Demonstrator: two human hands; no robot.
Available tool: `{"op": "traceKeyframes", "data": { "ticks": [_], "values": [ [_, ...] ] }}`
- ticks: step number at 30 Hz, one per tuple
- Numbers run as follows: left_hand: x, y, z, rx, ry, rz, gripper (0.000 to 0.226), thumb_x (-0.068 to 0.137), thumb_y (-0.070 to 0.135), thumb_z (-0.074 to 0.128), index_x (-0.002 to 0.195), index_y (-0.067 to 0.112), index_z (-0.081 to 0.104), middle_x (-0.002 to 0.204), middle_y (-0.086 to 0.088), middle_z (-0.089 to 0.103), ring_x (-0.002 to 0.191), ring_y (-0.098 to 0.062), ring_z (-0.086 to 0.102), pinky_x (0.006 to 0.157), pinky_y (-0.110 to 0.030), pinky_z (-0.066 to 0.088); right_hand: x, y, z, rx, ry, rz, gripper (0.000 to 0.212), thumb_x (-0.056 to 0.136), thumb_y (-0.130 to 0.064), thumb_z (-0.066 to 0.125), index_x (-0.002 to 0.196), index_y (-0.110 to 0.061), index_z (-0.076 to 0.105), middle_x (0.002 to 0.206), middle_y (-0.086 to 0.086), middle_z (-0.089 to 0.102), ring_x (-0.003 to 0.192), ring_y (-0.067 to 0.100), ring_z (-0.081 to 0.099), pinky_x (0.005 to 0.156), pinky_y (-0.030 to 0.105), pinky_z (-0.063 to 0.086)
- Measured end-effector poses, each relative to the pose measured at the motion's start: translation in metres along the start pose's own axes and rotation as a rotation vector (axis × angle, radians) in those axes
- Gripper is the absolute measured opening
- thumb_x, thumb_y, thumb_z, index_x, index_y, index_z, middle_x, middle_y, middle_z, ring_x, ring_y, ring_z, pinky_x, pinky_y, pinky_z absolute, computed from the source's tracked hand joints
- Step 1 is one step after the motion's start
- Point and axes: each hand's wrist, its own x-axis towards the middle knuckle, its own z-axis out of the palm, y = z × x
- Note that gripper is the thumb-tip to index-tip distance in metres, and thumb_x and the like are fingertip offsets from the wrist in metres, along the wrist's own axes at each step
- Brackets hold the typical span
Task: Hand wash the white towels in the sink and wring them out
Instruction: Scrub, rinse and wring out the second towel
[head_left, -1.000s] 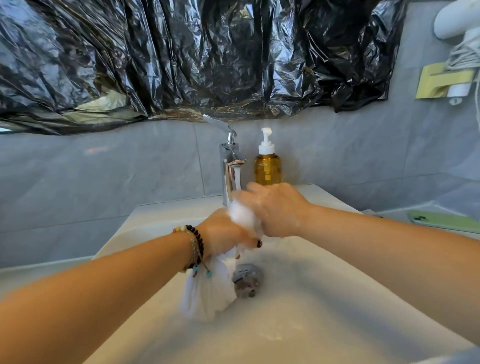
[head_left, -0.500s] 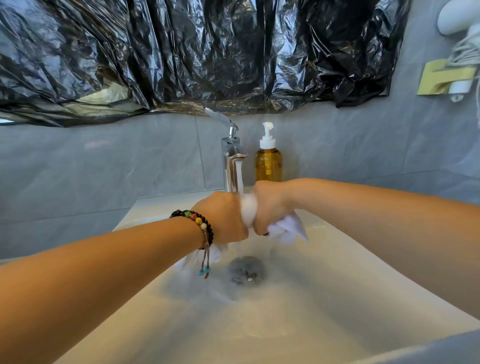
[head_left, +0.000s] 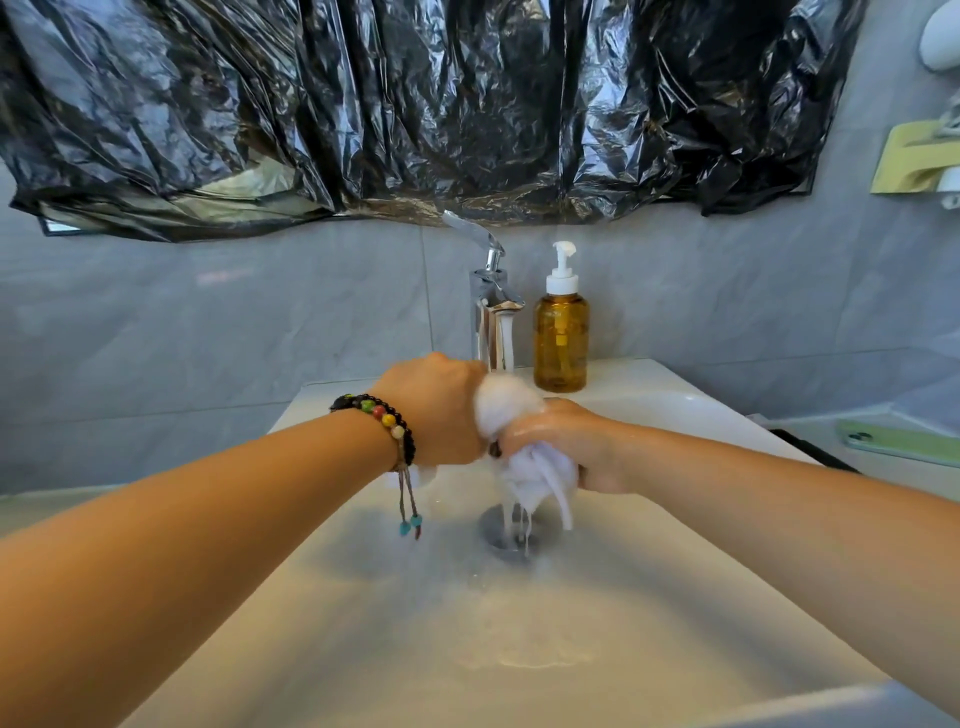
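White towel (head_left: 511, 410) bunched between both hands over the sink (head_left: 571, 623), just in front of the faucet (head_left: 493, 317). Left hand (head_left: 441, 410) grip curled round the upper wad, right hand (head_left: 566, 447) grip clenched on the lower part; loose ends hang below the right fist, water dripping onto the drain (head_left: 501, 535). Amber pump bottle (head_left: 561, 338) beside faucet, no readable label. Green phone (head_left: 904, 441) on bench at right, no legible writing. Beaded bracelet (head_left: 387, 421) on left wrist.
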Motion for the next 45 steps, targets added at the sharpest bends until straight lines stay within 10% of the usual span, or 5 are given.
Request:
{"op": "traceKeyframes", "data": {
  "ticks": [12, 17, 23, 39, 45],
  "values": [
    [-0.035, -0.027, 0.011, -0.967, -0.061, -0.540, 0.016, 0.069, 0.022, 0.081, 0.064, 0.015, 0.068, 0.065, 0.000, 0.068, 0.056, -0.014, 0.058, 0.056, -0.021, 0.045, 0.041, -0.030, 0.041, 0.609, 0.165, 0.070, 0.050, 0.078, -0.043, 0.060, 0.113, -0.007, 0.066, 0.104, 0.020, 0.070, 0.108, 0.040, 0.064, 0.095, 0.050, 0.049],
    [-0.035, -0.008, 0.004, -0.926, -0.134, -0.484, 0.012, 0.074, 0.016, 0.077, 0.070, 0.013, 0.066, 0.069, -0.001, 0.065, 0.063, -0.016, 0.058, 0.061, -0.024, 0.047, 0.043, -0.047, 0.045, 0.697, 0.394, -0.009, 0.010, 0.091, -0.012, 0.057, 0.088, -0.004, 0.061, 0.071, 0.008, 0.064, 0.060, 0.020, 0.059, 0.055, 0.028, 0.052],
    [-0.033, 0.003, 0.004, -0.886, -0.161, -0.476, 0.023, 0.071, 0.025, 0.080, 0.083, 0.009, 0.071, 0.078, -0.004, 0.068, 0.066, -0.016, 0.060, 0.055, -0.023, 0.045, 0.035, -0.052, 0.038, 0.531, 0.695, 0.057, 0.020, 0.090, -0.014, 0.045, 0.076, -0.013, 0.058, 0.084, 0.006, 0.062, 0.088, 0.028, 0.062, 0.075, 0.035, 0.052],
    [0.019, -0.003, 0.020, -1.999, 0.541, -1.090, 0.093, 0.035, 0.064, 0.072, 0.115, 0.018, 0.065, 0.107, -0.005, 0.073, 0.092, -0.025, 0.071, 0.089, -0.043, 0.056, 0.007, -0.023, 0.012, 0.310, -0.026, 0.478, 0.063, 0.074, -0.055, 0.065, 0.118, -0.009, 0.065, 0.118, 0.020, 0.066, 0.100, 0.042, 0.065, 0.081, 0.054, 0.054],
    [0.030, 0.021, 0.036, -2.083, 0.452, -1.070, 0.092, 0.029, 0.037, 0.075, 0.117, 0.013, 0.067, 0.105, -0.004, 0.073, 0.086, -0.028, 0.072, 0.082, -0.044, 0.058, -0.001, -0.018, 0.004, 0.304, 0.398, 0.212, 0.019, 0.089, -0.022, 0.058, 0.099, -0.008, 0.065, 0.087, 0.012, 0.068, 0.076, 0.026, 0.066, 0.069, 0.035, 0.056]
  ]
}}
